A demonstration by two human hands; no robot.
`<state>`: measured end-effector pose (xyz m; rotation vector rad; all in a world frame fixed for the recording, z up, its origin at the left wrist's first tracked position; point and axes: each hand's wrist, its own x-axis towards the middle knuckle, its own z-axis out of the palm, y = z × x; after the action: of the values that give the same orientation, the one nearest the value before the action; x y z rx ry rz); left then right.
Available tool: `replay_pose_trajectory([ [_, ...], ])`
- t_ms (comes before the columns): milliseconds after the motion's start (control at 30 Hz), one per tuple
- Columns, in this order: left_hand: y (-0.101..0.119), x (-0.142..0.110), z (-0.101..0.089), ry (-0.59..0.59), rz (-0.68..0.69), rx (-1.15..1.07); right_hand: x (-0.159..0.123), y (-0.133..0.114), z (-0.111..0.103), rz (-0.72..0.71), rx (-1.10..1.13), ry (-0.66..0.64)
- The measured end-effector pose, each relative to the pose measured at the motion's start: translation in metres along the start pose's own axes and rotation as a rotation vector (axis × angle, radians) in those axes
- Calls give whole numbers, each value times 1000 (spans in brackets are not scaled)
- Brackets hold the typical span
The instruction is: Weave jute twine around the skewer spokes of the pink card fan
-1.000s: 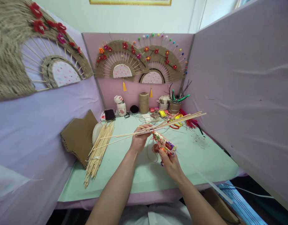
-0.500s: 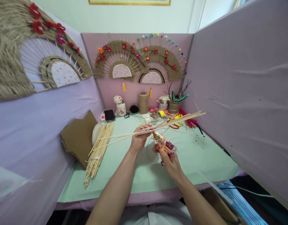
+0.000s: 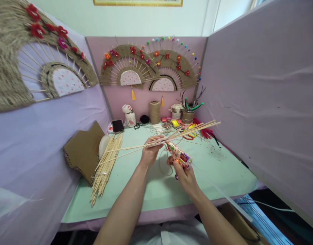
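My left hand is closed around several thin bamboo sticks, which fan out to both sides above the table. In my right hand is a flower-patterned hot glue gun with a small orange light lit on it. Its tip points up and left, close to the sticks beside my left fingers; whether it touches them I cannot tell. A clear glue stick seems to trail from the gun's rear. Below the sticks hangs a loop of twine.
A bundle of bamboo sticks lies at left beside a piece of cardboard. At the back stand a twine spool, a decorated jar and a tool pot. Scissors lie right of centre. Decorated fans hang on the partition.
The whole view has shifted slightly, with the background moving a little left. My hands, the sticks and the glue gun keep nearly the same position.
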<state>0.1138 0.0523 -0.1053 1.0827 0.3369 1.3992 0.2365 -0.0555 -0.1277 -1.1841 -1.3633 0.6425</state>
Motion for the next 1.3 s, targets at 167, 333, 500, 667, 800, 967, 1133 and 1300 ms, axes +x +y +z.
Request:
replay_pose_trajectory([
  [167, 0, 0, 0, 3, -3, 1, 0, 0, -1, -4, 4, 12],
  [333, -1, 0, 0, -3, -6, -3, 2, -2, -2, 30, 4, 12],
  [500, -2, 1, -2, -14, 7, -17, 4, -1, -3, -9, 18, 29],
  [667, -3, 1, -2, -10, 10, -21, 5, 0, -4, -12, 22, 23],
  [800, -3, 1, -1, 16, -1, -15, 5, 1, -5, -21, 7, 42],
  [967, -1, 0, -1, 4, -5, -12, 5, 1, -7, -36, 7, 45],
  [1133, -1, 0, -1, -6, 9, -13, 5, 0, -7, 3, -13, 59],
  [1300, -2, 1, -1, 6, -3, -21, 5, 1, -8, 6, -12, 78],
])
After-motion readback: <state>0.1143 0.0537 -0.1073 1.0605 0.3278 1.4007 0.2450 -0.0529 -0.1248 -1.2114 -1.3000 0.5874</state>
